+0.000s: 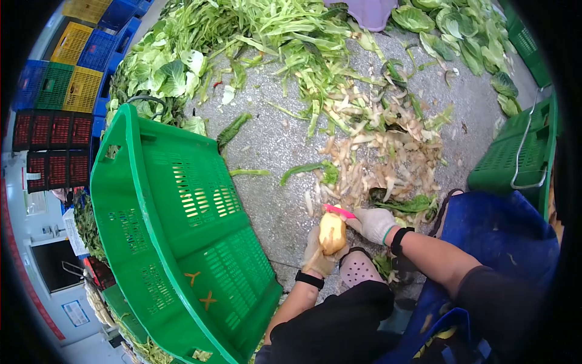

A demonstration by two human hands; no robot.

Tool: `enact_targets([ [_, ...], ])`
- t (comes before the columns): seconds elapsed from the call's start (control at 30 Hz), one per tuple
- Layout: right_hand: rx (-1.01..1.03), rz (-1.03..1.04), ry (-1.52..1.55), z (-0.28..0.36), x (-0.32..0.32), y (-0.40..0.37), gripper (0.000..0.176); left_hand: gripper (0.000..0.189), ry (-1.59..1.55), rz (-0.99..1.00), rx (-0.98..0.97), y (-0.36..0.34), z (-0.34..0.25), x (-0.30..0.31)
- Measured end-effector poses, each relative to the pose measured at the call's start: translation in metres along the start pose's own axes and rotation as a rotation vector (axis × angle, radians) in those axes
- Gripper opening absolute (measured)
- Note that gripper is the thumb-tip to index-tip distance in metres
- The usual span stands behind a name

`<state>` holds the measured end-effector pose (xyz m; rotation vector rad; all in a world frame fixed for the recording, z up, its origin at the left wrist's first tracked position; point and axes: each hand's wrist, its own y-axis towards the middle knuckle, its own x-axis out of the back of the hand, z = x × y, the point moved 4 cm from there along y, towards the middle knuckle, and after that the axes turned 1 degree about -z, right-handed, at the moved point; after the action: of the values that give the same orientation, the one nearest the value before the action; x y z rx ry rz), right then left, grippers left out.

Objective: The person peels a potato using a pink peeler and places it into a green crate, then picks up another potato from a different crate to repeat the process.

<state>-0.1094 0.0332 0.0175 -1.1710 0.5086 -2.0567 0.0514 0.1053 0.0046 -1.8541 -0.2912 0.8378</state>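
My left hand, in a pale glove, is closed around the lower part of a potato. The potato is mostly pale yellow, with brown skin patches on its front. A pink peeler lies against its top, and my gloved right hand is closed on the peeler's handle. Under and beyond my hands, brownish peelings are scattered over the grey floor. My palms and some fingertips are hidden.
A large green crate stands tilted close on my left. Heaped green trimmings and cabbage leaves lie beyond the peelings. Another green crate with a wire handle and blue plastic are on my right. Stacked crates line the far left.
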Motion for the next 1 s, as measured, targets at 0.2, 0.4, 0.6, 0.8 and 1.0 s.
enact_targets([
  [0.2,-0.064,0.001,0.094,0.002,0.000,-0.003,0.047,0.039,-0.058,-0.006,0.016,0.001,0.006,0.002],
  [0.4,-0.124,-0.066,0.304,-0.021,-0.021,0.005,0.048,0.038,-0.107,-0.008,0.015,0.002,0.004,-0.003],
  [0.6,-0.048,-0.002,0.087,-0.006,-0.005,0.000,0.044,0.038,-0.129,0.034,0.029,0.005,0.000,-0.002],
  [0.8,-0.107,-0.013,0.142,-0.009,-0.002,-0.002,0.047,0.040,-0.129,0.031,0.026,0.004,0.012,0.014],
  [1.0,-0.093,-0.058,0.214,-0.029,-0.019,0.000,0.046,0.043,-0.034,0.073,-0.013,-0.002,0.004,0.004],
])
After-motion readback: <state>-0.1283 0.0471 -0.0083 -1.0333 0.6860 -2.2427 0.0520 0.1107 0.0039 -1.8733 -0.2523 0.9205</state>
